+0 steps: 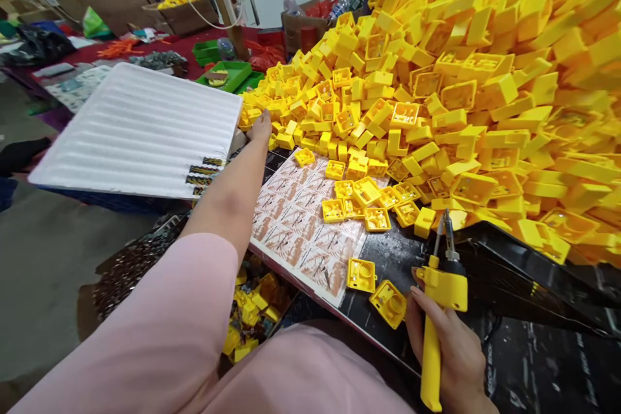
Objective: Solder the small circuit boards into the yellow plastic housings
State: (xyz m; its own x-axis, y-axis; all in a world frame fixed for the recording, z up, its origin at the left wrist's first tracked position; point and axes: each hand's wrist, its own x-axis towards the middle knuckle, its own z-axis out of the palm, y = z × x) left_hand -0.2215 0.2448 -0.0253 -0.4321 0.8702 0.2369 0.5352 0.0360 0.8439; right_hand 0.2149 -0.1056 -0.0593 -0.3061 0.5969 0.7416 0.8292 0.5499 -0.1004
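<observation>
My right hand [449, 349] is wrapped round the yellow handle of a soldering gun [431, 362], its metal tip and feed tube pointing up and away. My left hand [262, 126] reaches far forward to the left end of a big heap of yellow plastic cases [359, 90], beside a white foam board [145, 123]. Its fingers are mostly hidden, so I cannot see whether they grip anything. Two loose open cases [361, 275] lie left of the soldering gun. More open cases [366, 191] with small metal parts inside sit on a patterned sheet [305, 220].
Short dark-and-yellow wire pieces [201, 174] lie on the foam board's near corner. Below the table edge is a container of yellow parts [257, 301]. Black plastic [514, 265] covers the right side. Green trays [233, 74] and cardboard boxes [104, 3] stand behind.
</observation>
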